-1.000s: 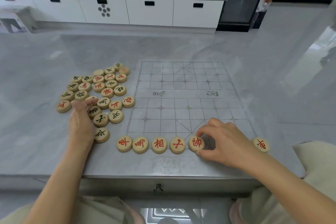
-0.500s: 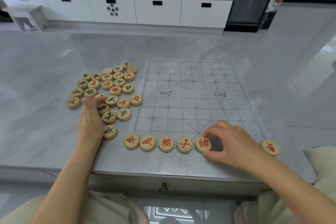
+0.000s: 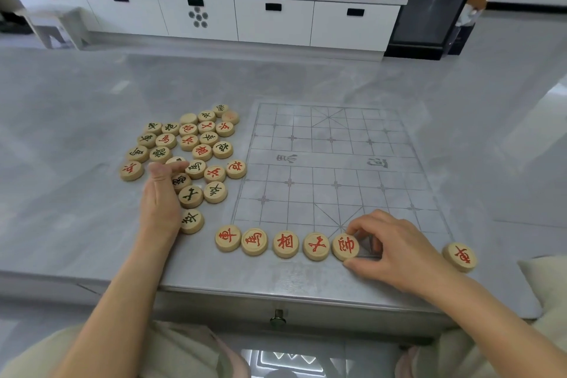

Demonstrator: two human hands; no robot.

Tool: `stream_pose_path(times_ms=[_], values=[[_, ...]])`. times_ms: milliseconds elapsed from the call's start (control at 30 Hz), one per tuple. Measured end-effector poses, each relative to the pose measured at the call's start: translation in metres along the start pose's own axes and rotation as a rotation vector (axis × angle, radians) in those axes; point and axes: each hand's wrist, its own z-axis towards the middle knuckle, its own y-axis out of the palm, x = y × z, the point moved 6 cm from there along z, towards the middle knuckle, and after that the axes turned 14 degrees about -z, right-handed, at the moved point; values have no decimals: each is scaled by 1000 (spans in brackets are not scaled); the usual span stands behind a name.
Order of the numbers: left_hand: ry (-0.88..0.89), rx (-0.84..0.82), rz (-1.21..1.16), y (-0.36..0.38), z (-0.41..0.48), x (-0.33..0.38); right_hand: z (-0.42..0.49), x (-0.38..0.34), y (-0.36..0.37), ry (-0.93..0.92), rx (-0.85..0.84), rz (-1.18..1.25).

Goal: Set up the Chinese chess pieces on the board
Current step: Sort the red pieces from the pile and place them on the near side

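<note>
Six round pale-wood chess pieces with red characters (image 3: 285,244) lie along the near edge of the thin line-printed board (image 3: 322,190), which lies flat on the grey counter (image 3: 76,163). Five stand close side by side from the left corner (chariot, horse, elephant, advisor, general), and the far chariot piece (image 3: 459,256) sits well apart at the right corner. In this single head view, the right hand (image 3: 395,245) pinches the general piece (image 3: 345,247) at the end of the row, forefinger on its far rim and thumb on its near rim, the piece flat on the board. The left hand (image 3: 159,202) lies at the near side of the loose pile (image 3: 196,147) of red and black wooden pieces left of the board. Its forefinger reaches across a half-hidden piece, though whether it pinches or only touches it I cannot tell. Over the last second almost nothing has moved: the pinch has stayed on the general at the same spot and the left hand has stayed at the pile, with only the camera drifting. That suggests the hands are on fine alignment, not a fresh placement. The gap between general and far chariot remains unfilled, and the rest of the board is bare.
</note>
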Motion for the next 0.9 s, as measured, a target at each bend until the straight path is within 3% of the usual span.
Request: stream_pose_path(times_ms=[333,533,900], values=[[-5,8,28,-1,-3,4,5,5,-2,46,-54,119],[3,1,31,2,-4,8,46,-14,-20,53,108,250],[38,0,3,2,0,6,171,-108,-4,-110,24,-10]])
